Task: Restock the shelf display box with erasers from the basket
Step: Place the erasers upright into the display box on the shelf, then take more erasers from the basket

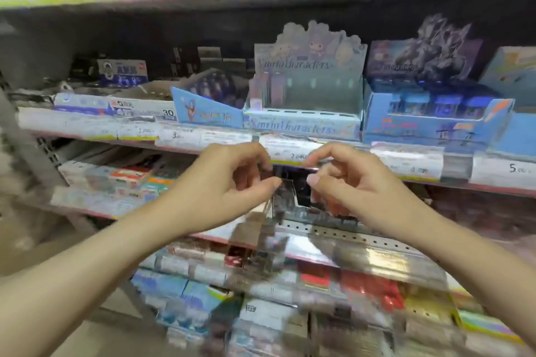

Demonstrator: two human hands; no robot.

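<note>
Head view is showing both hands raised together in front of the shelves, just below the middle shelf's price strip [293, 151]. Left hand [229, 182] is curling its fingers, thumb tip nearing the forefinger, pinching toward the centre; right hand [348, 180] is mirroring it, thumb and forefinger nearly closed. Between the two sets of fingertips something small and dark is sitting, but motion blur is smearing it and I cannot tell whether it is an eraser or part of the shelf behind, nor whether either hand is truly gripping it.

Outward and above, the pale blue display box [303, 122] is standing on the middle shelf, directly over the hands. It is looking nearly empty: a few slim packs [268, 90] are leaning at its left end and the remaining slots are showing bare. A darker blue box [435, 122] is touching its right side; a slanted blue box [207, 110] is sitting on its left. No basket is appearing anywhere.

Judging by this, the person is readying an eraser for loading. The next move is probably calling for lifting both hands over the box's low front wall and setting the piece upright beside the packs.
</note>
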